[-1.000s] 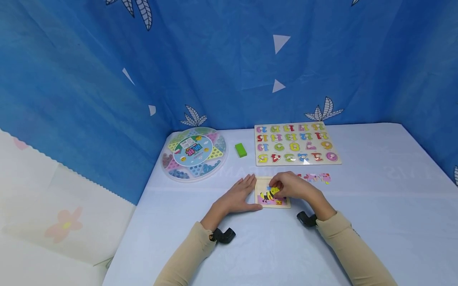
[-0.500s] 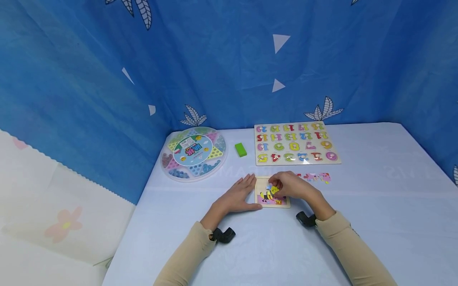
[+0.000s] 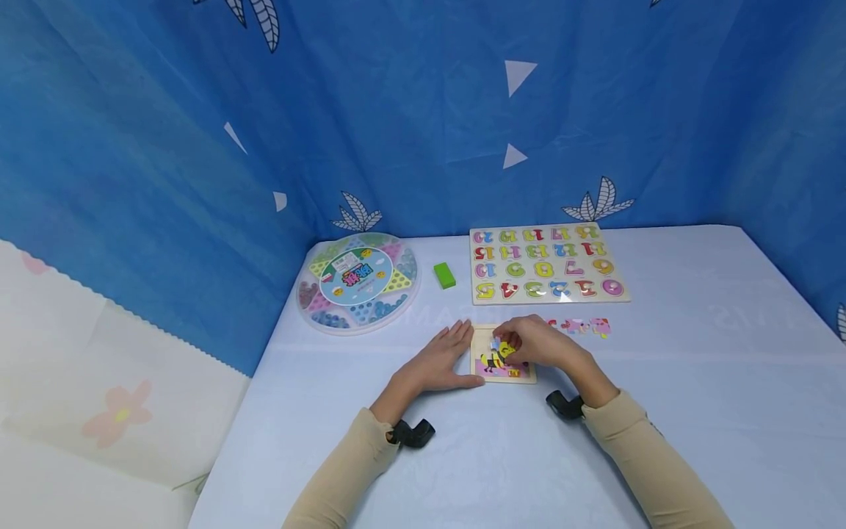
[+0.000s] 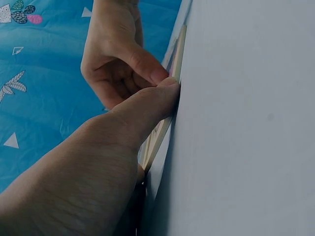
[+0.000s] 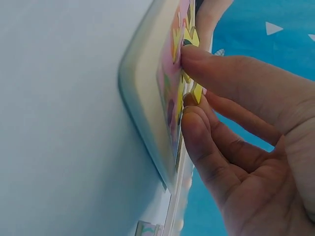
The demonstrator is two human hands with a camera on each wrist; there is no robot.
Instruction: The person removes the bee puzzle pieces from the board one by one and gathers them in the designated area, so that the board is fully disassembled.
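Note:
A small wooden puzzle board (image 3: 484, 332) with a bee picture lies on the table between both hands. My left hand (image 3: 441, 361) rests against its left side in the head view. Its fingers are straight, and the thumb (image 4: 160, 96) touches the near edge. Over the board, my right hand (image 3: 538, 342) pinches a yellow puzzle piece (image 5: 197, 93) between thumb and fingers. That piece is tilted, partly raised from the board surface in the right wrist view. The right hand hides the board's upper right part.
Several pink puzzle pieces (image 3: 584, 327) lie right of the board. Behind are a number puzzle board (image 3: 542, 263) and a green block (image 3: 444, 275). A round marble game box (image 3: 358, 283) stands at the back left, with a blue curtain (image 3: 423, 117) behind the table.
My right hand has shifted slightly left over the board with the yellow piece, and the blue part beside it shows at a different angle. The left hand stays in place.

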